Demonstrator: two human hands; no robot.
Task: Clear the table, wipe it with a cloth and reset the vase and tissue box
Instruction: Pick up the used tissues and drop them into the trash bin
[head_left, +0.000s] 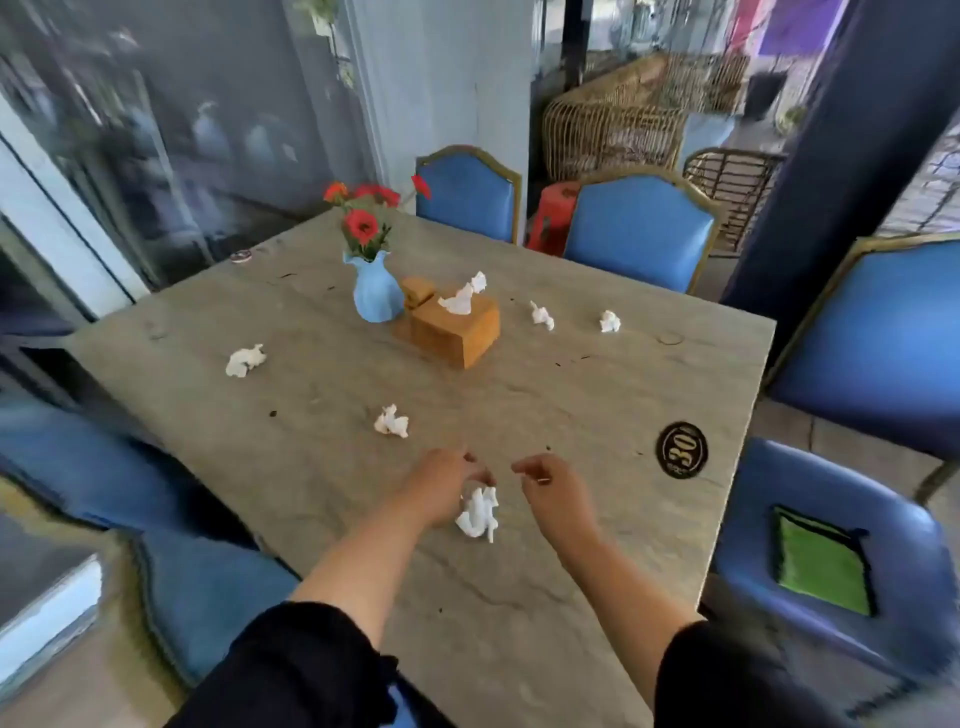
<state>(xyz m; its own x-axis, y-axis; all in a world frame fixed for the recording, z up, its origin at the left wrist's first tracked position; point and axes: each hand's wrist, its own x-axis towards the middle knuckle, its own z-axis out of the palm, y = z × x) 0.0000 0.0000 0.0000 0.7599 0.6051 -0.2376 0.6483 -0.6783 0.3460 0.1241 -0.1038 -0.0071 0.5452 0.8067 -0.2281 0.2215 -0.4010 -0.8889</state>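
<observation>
On the grey stone table (322, 467) a blue vase (377, 291) with red flowers stands at the far middle, touching a wooden tissue box (457, 335) with a tissue sticking out. Several crumpled white tissues lie about: one at the left (245, 360), one in the middle (391, 421), two at the far right (542, 315) (610, 321). My left hand (444, 483) pinches the top of the nearest crumpled tissue (479, 514) near the front of the table. My right hand (558, 491) hovers just right of it, fingers loosely curled and holding nothing.
A green cloth (821, 569) lies on the seat of the blue chair (909, 597) at my right. More blue chairs ring the table. A black round "30" badge (681, 449) sits near the right edge. Dark crumbs dot the tabletop.
</observation>
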